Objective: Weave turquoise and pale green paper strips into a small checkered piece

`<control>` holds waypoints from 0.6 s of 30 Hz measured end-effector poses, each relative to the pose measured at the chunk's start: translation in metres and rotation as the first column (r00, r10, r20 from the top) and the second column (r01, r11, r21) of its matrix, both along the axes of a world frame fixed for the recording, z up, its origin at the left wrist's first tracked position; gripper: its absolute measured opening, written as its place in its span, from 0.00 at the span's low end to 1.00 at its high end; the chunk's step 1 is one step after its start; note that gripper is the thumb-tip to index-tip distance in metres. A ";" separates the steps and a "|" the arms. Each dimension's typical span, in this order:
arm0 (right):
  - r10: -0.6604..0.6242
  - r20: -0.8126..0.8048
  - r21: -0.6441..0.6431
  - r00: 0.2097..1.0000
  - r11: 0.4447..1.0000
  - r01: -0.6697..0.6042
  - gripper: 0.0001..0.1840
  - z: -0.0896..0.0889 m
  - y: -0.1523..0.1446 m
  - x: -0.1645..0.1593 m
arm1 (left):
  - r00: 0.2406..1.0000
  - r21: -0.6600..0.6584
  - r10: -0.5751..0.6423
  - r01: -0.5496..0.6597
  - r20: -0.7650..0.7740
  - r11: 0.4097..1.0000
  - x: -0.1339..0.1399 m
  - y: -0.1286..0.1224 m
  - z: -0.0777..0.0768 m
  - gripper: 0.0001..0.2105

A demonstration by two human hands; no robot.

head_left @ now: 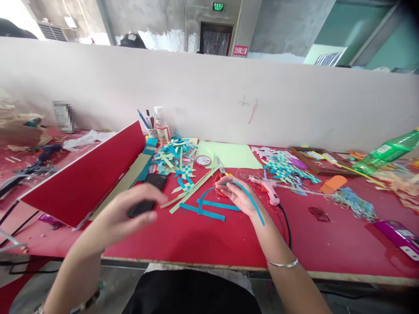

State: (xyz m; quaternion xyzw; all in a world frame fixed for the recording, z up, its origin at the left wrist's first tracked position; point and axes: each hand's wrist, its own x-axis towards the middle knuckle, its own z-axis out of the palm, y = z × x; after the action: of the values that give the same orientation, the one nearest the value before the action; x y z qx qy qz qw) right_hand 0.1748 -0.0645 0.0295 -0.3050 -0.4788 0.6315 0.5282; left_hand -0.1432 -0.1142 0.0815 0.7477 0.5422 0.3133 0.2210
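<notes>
On the near side of the red table point(183, 244), the left hand point(119, 213) is in the air, a little blurred. Its thumb and fingers stand wide apart, and I can see nothing between them that it holds. The right hand point(244, 198) is narrow: its fingertips pinch a blue strip point(258, 213). So the strip is at the right hand, and from the left hand it lies to the right, well apart. Its long axis is not straight; it bends as an arch. One end goes down to the left, on the side of the left hand, and the other comes near and right, along the wrist. Below the left end lie two loose strips point(212, 214), roughly left to right; whether this end touches them, I cannot tell. Just beyond the left hand is a phone point(156, 180). Right of the right hand is a glue gun point(270, 192). Farther, to the left, is a heap of cut strips point(178, 155).
</notes>
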 end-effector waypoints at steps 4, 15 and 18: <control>-0.008 -0.037 -0.029 0.999 1.000 0.007 0.08 -0.006 0.003 -0.001 | 0.883 -0.025 0.141 -0.170 -0.448 0.985 -0.047 0.055 -0.037 0.36; 0.054 0.021 0.001 0.998 0.999 -0.054 0.09 -0.002 0.008 -0.001 | 0.786 -0.154 0.085 -0.224 -0.613 0.962 -0.070 0.067 -0.088 0.41; 0.042 0.033 0.023 0.999 0.999 -0.043 0.10 0.003 0.012 -0.001 | 0.790 -0.140 0.083 -0.210 -0.608 0.968 -0.073 0.069 -0.091 0.40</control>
State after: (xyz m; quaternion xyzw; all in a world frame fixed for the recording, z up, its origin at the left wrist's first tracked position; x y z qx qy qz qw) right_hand 0.1742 -0.0527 0.0321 -0.2987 -0.5011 0.6320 0.5102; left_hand -0.2160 -0.0453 -0.0097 0.7375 0.6692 0.0220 0.0880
